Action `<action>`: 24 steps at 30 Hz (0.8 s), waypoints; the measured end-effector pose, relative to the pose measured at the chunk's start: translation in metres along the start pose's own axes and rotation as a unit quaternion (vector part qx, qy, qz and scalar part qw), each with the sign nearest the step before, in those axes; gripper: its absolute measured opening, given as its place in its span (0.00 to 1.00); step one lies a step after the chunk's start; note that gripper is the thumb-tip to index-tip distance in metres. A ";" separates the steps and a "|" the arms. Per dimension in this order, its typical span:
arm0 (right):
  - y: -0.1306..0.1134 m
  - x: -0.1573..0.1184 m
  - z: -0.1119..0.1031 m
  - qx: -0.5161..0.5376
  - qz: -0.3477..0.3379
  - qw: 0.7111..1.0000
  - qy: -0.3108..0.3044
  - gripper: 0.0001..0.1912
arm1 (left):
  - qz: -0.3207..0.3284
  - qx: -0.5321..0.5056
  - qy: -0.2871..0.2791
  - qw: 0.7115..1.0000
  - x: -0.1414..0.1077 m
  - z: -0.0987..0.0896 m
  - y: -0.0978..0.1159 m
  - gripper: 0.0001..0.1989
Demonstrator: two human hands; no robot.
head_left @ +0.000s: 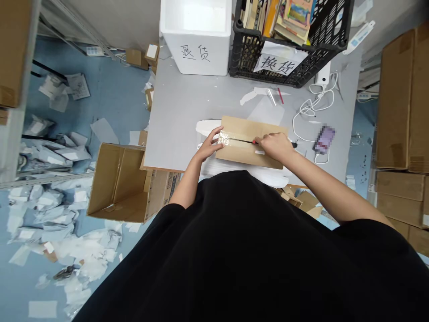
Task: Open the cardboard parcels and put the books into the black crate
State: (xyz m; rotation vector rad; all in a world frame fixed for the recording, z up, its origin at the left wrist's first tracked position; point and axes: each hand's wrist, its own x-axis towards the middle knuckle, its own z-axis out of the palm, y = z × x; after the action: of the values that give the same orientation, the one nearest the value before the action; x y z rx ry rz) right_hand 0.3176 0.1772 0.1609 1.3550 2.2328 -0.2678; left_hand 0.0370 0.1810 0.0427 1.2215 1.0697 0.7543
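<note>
A flat brown cardboard box (241,154) lies across the front of the grey table, with clear tape shining at its left end. My left hand (209,145) grips that end, thumb and fingers apart along its edge. Over the right half of the box, my right hand (276,145) is closed around a cutter (295,145). The cutter's black end sticks out behind the fist, and a bit of red shows in front of it. A dark line runs along the box's middle seam from the red part toward the tape. White packaging lies partly under the box.
At the table's back stand a white foam bin (204,53) and a black crate (246,58) of books. A phone (324,138) with a white cable (301,109) lies right. An open carton (117,179) stands left, by floor-strewn packages. Cartons (398,188) are stacked right.
</note>
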 end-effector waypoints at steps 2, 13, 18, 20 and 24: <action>0.017 -0.013 0.010 -0.002 0.027 1.000 -0.010 0.20 | -0.004 -0.001 0.001 1.000 0.001 0.001 -0.002 0.37; 0.078 -0.069 0.046 -0.021 0.097 0.995 -0.012 0.24 | -0.054 0.022 0.012 0.998 0.000 0.003 -0.003 0.42; 0.093 -0.087 0.060 -0.022 0.109 0.993 -0.027 0.24 | -0.036 0.070 0.005 0.997 0.004 0.001 -0.013 0.41; 0.095 -0.091 0.065 -0.018 0.112 0.993 -0.021 0.24 | -0.025 0.089 0.000 0.996 0.004 0.001 -0.016 0.41; 0.095 -0.094 0.073 -0.006 0.119 0.993 -0.003 0.23 | -0.025 0.102 -0.001 0.994 0.004 0.002 -0.018 0.41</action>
State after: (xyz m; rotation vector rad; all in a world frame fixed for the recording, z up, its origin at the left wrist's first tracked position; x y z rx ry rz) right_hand 0.4584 0.1201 0.1557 1.5927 2.0398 -0.1724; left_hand 0.0383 0.1799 0.0248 1.3618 1.1946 0.6167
